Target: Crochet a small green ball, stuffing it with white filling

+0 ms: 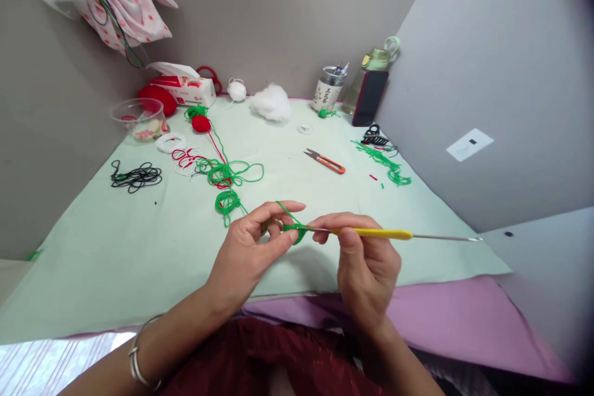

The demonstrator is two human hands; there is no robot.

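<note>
Between thumb and fingers, my left hand (253, 244) pinches a small piece of green crochet work (299, 235), with green yarn running up over its index finger. My right hand (364, 253) grips the yellow handle of a double-ended crochet hook (385, 233). One metal end of the hook reaches into the green piece; the other points right, over the table. Loose green yarn (227, 203) lies in a loop just beyond my left hand. Part of the crochet piece is hidden behind my left fingers.
Orange thread snips (325, 161) lie mid-table. Black cord (136, 177), a red yarn ball (201, 124) and tangled green yarn (223, 172) spread leftward. Farther back are a tissue box (185, 90), white stuffing (271, 103), a can (327, 91) and a phone (370, 99). Cut green strands (385, 161) sit right.
</note>
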